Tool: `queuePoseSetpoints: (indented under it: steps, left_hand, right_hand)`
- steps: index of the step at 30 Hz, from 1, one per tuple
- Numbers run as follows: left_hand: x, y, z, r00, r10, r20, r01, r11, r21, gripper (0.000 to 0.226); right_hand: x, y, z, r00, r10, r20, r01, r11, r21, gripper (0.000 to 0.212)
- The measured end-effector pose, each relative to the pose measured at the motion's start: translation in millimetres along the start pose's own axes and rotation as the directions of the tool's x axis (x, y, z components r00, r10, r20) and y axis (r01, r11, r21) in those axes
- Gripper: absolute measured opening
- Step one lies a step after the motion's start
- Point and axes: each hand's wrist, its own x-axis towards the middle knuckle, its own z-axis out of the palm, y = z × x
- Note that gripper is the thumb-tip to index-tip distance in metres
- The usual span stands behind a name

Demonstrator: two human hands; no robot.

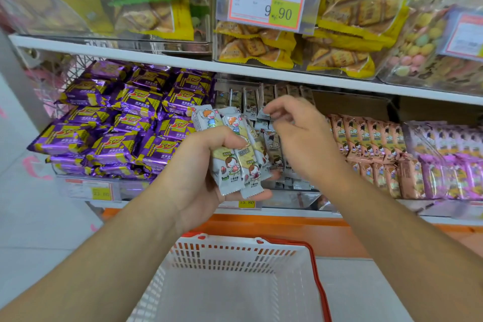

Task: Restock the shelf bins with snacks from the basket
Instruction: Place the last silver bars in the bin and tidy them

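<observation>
Several white cartoon-printed snack bars sit gripped in my left hand (purple packets at nine o'clock); at three o'clock my right hand pinches one wrapper's corner; white plastic basket at six.

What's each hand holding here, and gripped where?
Left hand grips a bunch of white cartoon-printed snack packets around their middles. Right hand pinches the top edge of one more white packet over the bin.
</observation>
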Motion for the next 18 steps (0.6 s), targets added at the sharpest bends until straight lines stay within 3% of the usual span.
queuePoseSetpoints:
  steps: [3,5,8,12,16,18]
  left_hand:
    - [0.0,-3.1,-9.6,1.000,-0.007,0.024,0.006,1.000,0.010,0.037]
    - [0.6,-2.2,-10.8,0.999,-0.016,0.040,0.016,1.000,-0.001,0.039]
    - [-0.9,-2.0,-12.3,0.999,0.001,0.044,0.000,1.000,-0.004,0.040]
    - [-3.0,1.6,-11.0,1.000,0.012,0.009,-0.012,1.000,0.021,0.038]
    - [-1.5,4.8,-11.1,0.998,0.007,-0.065,-0.003,0.998,0.062,0.033]
    - [-0.9,7.5,-12.3,0.996,0.014,-0.088,-0.011,0.999,0.035,0.032]
  right_hand:
    - [-25.7,-7.3,-8.2,0.965,0.044,0.260,-0.113,0.959,0.259,0.039]
    - [-30.9,-9.9,-8.7,0.932,0.048,0.360,-0.143,0.959,0.244,0.042]
    - [-33.5,-15.6,-11.9,0.923,0.020,0.384,-0.156,0.932,0.327,0.050]
    - [-36.0,-20.4,-17.4,0.887,-0.108,0.448,-0.037,0.952,0.304,0.081]
    - [-31.3,-20.6,-14.4,0.906,-0.089,0.415,0.028,0.988,0.152,0.072]
    - [-26.9,-16.3,-10.1,0.930,-0.069,0.361,-0.002,0.981,0.194,0.069]
